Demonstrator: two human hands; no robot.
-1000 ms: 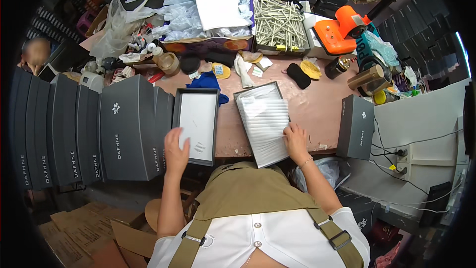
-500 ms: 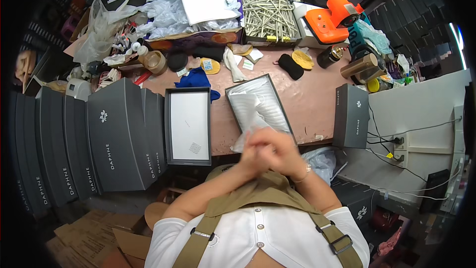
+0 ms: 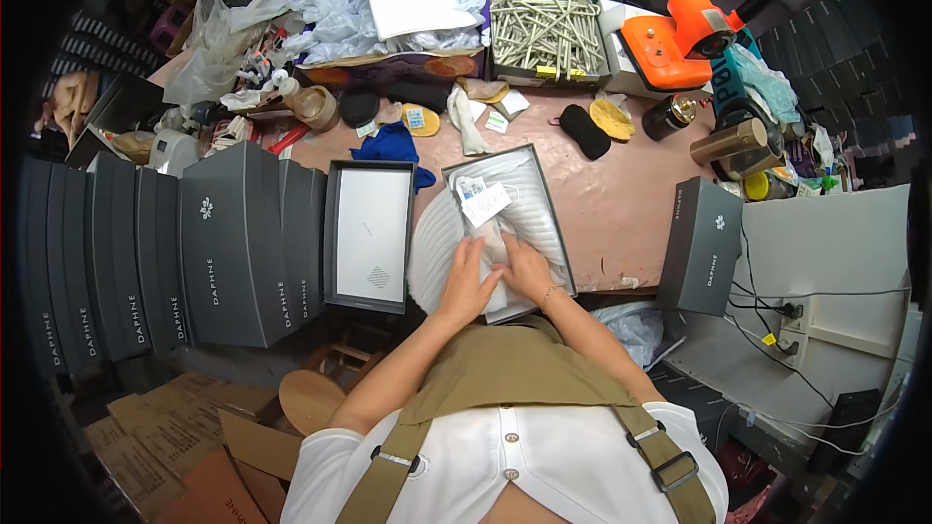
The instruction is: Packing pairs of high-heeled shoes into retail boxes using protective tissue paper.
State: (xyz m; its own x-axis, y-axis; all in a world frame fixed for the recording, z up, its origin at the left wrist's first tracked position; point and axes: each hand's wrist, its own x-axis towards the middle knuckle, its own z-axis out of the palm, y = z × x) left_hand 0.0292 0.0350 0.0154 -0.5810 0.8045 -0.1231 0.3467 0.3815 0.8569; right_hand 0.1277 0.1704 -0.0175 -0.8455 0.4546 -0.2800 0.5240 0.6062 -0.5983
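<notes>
In front of me an open dark grey shoebox (image 3: 556, 215) lies tilted on the table, lined with ribbed white wrapping paper (image 3: 529, 189). One rounded flap of the paper spills over the box's left edge. A pale, thinly wrapped bundle (image 3: 490, 238) rests in the middle, its contents unclear. White printed tags (image 3: 482, 202) lie just beyond it. My left hand (image 3: 467, 281) touches the bundle's left side, fingers stretched and thumb apart. From the right, my right hand (image 3: 526, 270) reaches onto it with extended fingers. Both thumbs nearly meet at its near end.
A box lid (image 3: 371, 233) lies inside up on the left, beside a row of upright grey shoeboxes (image 3: 228, 243). Another shoebox (image 3: 699, 247) stands at the right edge. Behind are a blue cloth (image 3: 388, 150), a carton of paper sticks (image 3: 544, 24) and an orange device (image 3: 670, 49).
My hands have parted from close together above the box's near end and come down onto the bundle. The paper flap has spread out to the left, and the white tags now show.
</notes>
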